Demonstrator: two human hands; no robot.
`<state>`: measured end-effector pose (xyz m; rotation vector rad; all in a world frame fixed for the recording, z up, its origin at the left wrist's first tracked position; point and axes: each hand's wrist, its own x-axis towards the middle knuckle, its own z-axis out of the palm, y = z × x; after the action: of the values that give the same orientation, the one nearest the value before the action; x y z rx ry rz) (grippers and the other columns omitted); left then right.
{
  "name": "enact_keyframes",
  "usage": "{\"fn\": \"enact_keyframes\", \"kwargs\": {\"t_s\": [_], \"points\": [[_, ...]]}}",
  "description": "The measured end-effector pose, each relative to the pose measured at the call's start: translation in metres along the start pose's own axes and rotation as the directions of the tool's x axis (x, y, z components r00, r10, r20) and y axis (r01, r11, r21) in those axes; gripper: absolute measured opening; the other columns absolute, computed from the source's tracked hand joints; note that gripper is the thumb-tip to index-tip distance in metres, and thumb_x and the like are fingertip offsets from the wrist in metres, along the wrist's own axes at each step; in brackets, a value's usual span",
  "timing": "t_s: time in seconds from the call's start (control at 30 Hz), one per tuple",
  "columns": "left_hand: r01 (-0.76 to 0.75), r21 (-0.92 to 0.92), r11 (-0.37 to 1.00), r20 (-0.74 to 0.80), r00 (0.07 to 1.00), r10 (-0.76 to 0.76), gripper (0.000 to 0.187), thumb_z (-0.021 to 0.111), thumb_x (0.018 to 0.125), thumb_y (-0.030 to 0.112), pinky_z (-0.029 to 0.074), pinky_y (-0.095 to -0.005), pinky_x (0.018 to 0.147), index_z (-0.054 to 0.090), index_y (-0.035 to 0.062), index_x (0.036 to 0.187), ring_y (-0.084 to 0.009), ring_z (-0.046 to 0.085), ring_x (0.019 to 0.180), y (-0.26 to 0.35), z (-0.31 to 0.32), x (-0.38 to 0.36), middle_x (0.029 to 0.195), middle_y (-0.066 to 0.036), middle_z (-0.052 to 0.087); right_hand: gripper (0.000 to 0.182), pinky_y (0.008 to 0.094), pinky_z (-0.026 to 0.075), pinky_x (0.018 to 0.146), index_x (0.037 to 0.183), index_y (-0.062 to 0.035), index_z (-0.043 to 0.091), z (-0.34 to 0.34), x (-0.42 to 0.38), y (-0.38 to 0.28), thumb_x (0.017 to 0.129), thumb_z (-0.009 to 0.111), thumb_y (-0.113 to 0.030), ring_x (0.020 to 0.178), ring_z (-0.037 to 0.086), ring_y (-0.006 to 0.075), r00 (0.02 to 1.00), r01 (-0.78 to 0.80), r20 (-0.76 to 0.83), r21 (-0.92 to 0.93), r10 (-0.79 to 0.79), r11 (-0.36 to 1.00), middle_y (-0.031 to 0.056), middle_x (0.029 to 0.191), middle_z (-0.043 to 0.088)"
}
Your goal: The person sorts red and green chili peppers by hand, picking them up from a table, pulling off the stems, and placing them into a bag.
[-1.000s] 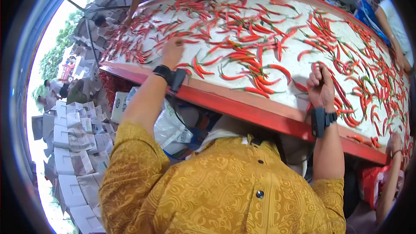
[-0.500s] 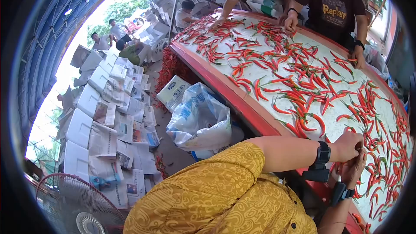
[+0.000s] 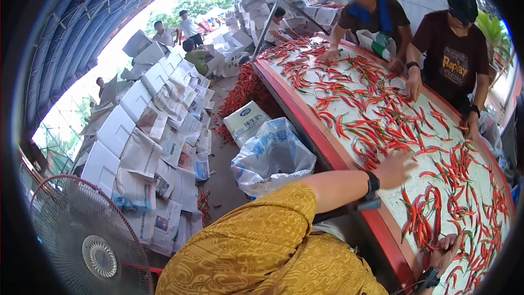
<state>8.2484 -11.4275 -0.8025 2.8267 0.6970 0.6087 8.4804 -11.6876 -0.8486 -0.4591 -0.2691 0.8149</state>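
Red chili peppers (image 3: 420, 224) with green stems lie scattered over the pale surface of the red-edged sorting table (image 3: 390, 196). My left hand (image 3: 396, 169) is over the near edge, fingers spread and slightly blurred, close to a group of peppers. Lower right, my right hand (image 3: 445, 251) rests among peppers with its fingers curled together. What those fingers hold, if anything, cannot be made out. Both wrists wear dark bands with small devices.
Two co-workers (image 3: 456, 60) reach onto the table's far side. An open plastic bag (image 3: 273, 155) stands beside the near edge, with a white carton (image 3: 246, 120) behind it. A fan (image 3: 98, 251), newspaper-covered foam boxes (image 3: 139, 153) and a pepper heap (image 3: 248, 90) are at left.
My hands were together over the peppers; now they are apart. The left has moved away up the table and spread its fingers. The view has shifted, and a co-worker's hand has moved along the table.
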Motion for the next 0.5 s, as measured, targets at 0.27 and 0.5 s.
{"fn": "enact_keyframes", "kwargs": {"t_s": [0.27, 0.5], "points": [[-0.006, -0.094, 0.996, 0.279, 0.96, 0.032, 0.058, 0.06, 0.077, 0.037, 0.025, -0.0544, 0.1, 0.043, 0.0178, 0.129, -0.033, 0.025, 0.129, 0.106, 0.016, -0.04, 0.14, -0.013, 0.028, 0.024, 0.0194, 0.023, 0.038, 0.103, -0.005, 0.055, -0.023, -0.009, -0.034, 0.095, 0.044, -0.024, 0.043, 0.025, 0.0046, 0.999, -0.04, -0.003, 0.013, 0.04, 0.999, -0.0044, 0.057, 0.032], [-0.152, -0.13, 0.98, -0.004, 0.988, 0.153, 0.022, 0.059, 0.073, 0.01, 0.038, -0.0348, 0.09, 0.058, 0.0064, 0.095, -0.0265, 0.048, 0.101, 0.126, 0.051, -0.038, 0.11, -0.009, 0.05, 0.024, 0.0196, 0.024, 0.04, 0.101, -0.004, 0.053, -0.05, -0.007, -0.059, 0.097, 0.04, -0.023, 0.046, 0.028, 0.0053, 0.993, -0.063, -0.097, 0.045, 0.067, 0.997, -0.0031, 0.062, 0.035]]}}
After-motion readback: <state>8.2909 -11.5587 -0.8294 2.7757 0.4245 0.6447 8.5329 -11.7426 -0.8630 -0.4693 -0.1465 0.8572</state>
